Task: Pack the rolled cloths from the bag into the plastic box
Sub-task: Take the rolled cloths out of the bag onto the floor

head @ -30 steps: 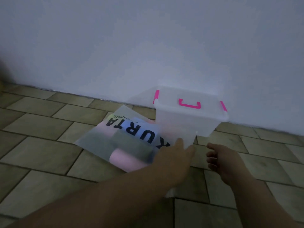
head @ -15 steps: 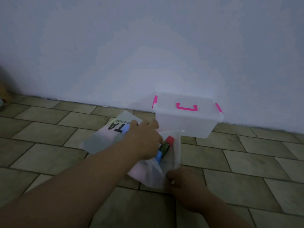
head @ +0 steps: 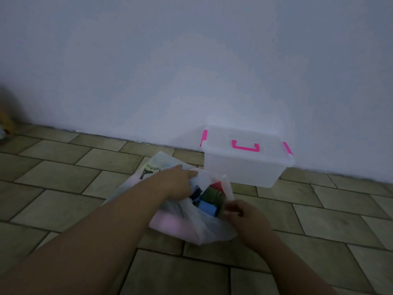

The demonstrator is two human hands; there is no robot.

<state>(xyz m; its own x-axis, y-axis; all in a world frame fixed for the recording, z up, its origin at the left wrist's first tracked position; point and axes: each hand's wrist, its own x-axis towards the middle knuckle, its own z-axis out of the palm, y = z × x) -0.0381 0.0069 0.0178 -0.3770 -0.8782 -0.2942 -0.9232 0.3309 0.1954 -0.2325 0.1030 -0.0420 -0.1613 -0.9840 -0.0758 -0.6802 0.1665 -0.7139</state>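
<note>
Tiled floor (head: 63, 188) carries everything. Translucent bag (head: 204, 231) lies slumped, its mouth pulled apart so the contents can be reached. Plastic box (head: 244, 169) sits just beside it at 1 o'clock, lid on, looks empty. Left hand (head: 178, 182) grips the mouth edge at 10 o'clock. Right hand (head: 242, 213) pinches the edge at 4 o'clock. Rolled cloths (head: 207, 207), blue, green, red and dark, are all inside the bag.
</note>
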